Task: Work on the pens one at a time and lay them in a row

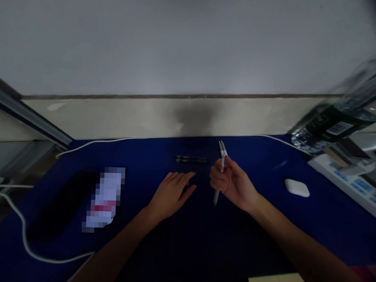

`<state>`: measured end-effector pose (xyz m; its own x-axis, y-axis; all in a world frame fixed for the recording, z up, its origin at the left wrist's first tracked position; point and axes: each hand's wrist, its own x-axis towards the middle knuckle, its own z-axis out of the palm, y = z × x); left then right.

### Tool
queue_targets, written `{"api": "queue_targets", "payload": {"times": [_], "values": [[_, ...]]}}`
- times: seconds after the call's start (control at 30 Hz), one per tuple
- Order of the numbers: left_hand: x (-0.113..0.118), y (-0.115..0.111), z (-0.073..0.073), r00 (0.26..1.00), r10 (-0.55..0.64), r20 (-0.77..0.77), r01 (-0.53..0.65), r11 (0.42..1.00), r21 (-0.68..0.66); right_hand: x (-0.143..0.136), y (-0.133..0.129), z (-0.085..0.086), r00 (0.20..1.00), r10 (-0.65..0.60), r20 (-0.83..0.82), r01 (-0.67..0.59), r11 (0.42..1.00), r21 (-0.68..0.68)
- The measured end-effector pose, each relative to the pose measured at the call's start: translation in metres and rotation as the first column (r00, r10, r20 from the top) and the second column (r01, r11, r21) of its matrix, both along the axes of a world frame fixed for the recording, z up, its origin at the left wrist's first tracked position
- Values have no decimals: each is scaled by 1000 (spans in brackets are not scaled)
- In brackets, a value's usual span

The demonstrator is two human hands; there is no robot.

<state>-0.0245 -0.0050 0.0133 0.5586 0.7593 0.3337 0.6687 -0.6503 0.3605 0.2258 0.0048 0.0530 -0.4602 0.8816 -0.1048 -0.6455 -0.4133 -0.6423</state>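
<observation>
Two slim light-coloured pens (pixel 223 152) stand up from my right hand (pixel 228 181), whose fingers are wrapped round them; their lower end sticks out beneath the fist. My left hand (pixel 174 193) rests palm down on the dark blue table surface (pixel 255 160), fingers pointing forward, thumb apart, holding nothing. Just beyond its fingertips, dark clear pens (pixel 192 159) lie sideways, close together, touching neither hand.
A phone (pixel 106 197) lies at the left, near a white cable (pixel 24 230). At the right are a white earbud case (pixel 297 188), a white power strip (pixel 350 181) and a tilted plastic bottle (pixel 336 123). A wall (pixel 130 116) stands behind.
</observation>
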Motion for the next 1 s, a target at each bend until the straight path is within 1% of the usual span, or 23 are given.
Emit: {"api": "queue_targets", "payload": {"times": [0.13,0.23,0.4,0.5,0.7,0.87,1.0], "values": [[1,1,-4,999,-3,-33,5,999,54,2,2,0,999,-31,-33,30,999,-22],[1,2,-5,999,-9,-45,12,998,62,3,3,0,996,-78,-45,77,996,-37],[0,2,-3,999,-16,-42,18,999,36,5,8,-2,984,-169,-55,165,984,-66],[0,2,-2,999,-26,-48,27,999,23,6,9,-2,976,-204,-73,199,978,-70],[1,3,0,998,-25,-52,24,1000,-18,9,9,4,961,-260,-89,257,965,-44],[1,2,-1,997,-21,-73,18,999,-49,11,11,8,959,-279,-57,278,960,-37],[0,2,-1,995,-41,-93,34,997,-74,13,12,8,959,-278,-49,277,960,-31]]}}
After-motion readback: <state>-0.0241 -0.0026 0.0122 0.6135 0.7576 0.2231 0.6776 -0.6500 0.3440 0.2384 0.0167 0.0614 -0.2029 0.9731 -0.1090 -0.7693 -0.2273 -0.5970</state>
